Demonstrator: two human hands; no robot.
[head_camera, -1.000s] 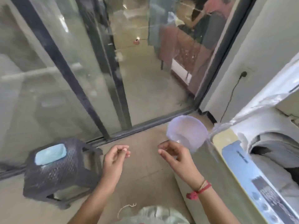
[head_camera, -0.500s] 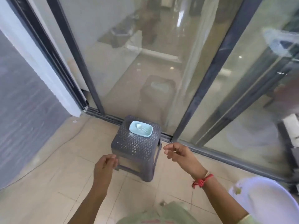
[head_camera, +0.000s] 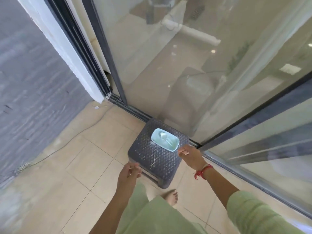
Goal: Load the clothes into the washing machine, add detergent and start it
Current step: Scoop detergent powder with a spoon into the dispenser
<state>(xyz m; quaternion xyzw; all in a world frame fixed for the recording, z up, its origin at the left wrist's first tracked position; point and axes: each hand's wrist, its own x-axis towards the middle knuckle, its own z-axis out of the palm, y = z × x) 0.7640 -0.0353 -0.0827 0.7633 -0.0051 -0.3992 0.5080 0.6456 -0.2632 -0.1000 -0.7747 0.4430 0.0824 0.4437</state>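
The left hand [head_camera: 129, 173] is loosely curled and empty beside the stool [head_camera: 152, 159]. The detergent tray [head_camera: 174, 141], holding a scoop [head_camera: 164, 136], sits on top. The right hand [head_camera: 190, 154] curls at its corner, contact unclear. A one-cornered lift could tilt it and spill detergent.

Bright, even daylight leaves only faint shadows on the beige tiled floor [head_camera: 94, 149]. Pale reflections haze the glass sliding door [head_camera: 185, 65] at upper right, and the grey wall [head_camera: 25, 98] at left smears with blur

A dark grey woven-pattern stool [head_camera: 157, 156] carries a pale blue tray [head_camera: 173, 143] with a white scoop [head_camera: 164, 136]; beige floor tiles [head_camera: 87, 159]; a red wrist thread [head_camera: 201, 171].
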